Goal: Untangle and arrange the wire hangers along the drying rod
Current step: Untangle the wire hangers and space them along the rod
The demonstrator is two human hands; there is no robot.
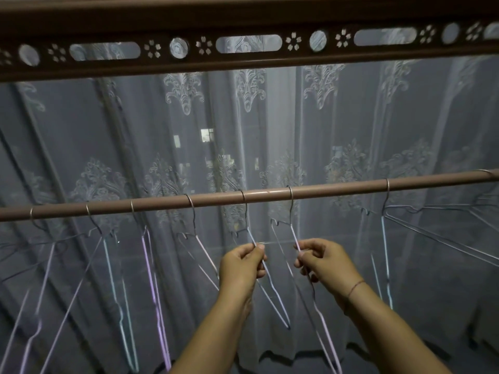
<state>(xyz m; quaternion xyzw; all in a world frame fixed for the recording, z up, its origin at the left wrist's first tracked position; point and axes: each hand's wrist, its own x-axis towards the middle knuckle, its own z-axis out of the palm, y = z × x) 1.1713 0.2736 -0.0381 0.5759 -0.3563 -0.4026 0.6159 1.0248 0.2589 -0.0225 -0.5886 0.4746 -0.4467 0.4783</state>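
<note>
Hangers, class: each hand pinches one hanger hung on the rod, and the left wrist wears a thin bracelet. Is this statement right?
No. The head view shows the bracelet on the right wrist, not the left. The rest holds: the left hand pinches one hanger, the right hand another, both hung on the rod.

Sheer grey curtain [270,130] hanging in folds across the back, stitched with pale leafy motifs, scalloped hem low down; behind it, dim lit windows [207,134]. Above, dark brown rail [243,12] pierced with flower, circle and slot cutouts
</note>
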